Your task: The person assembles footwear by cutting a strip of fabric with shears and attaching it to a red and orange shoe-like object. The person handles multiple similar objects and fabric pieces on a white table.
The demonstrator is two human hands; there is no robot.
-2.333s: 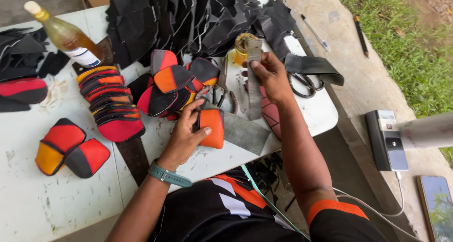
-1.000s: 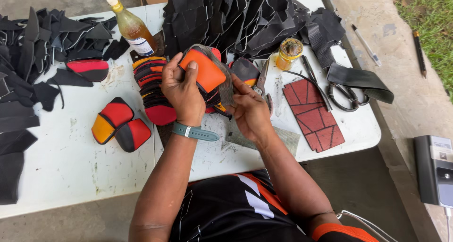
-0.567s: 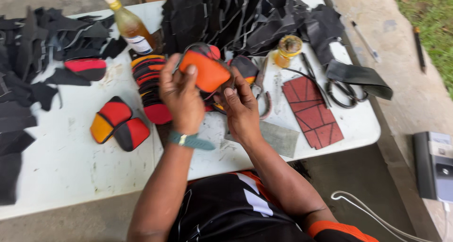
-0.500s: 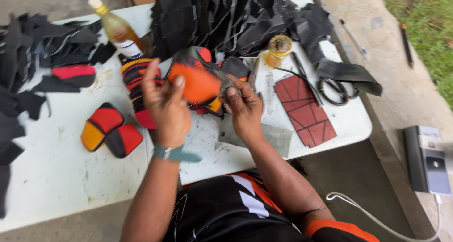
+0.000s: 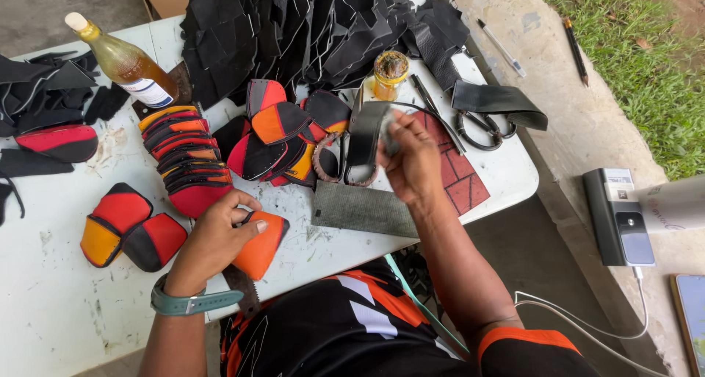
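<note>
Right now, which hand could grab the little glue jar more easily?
The right hand, probably. It is raised beside the small jar, while the left hand rests on the orange piece at the near table edge.

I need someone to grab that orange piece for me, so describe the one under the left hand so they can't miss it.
Start at the white table and go to its near edge, just right of the red, orange and black joined pads. There the left hand presses down a rounded orange piece with a dark rim. Unlike the stacked pieces behind it, it lies alone and is almost all orange.
</note>
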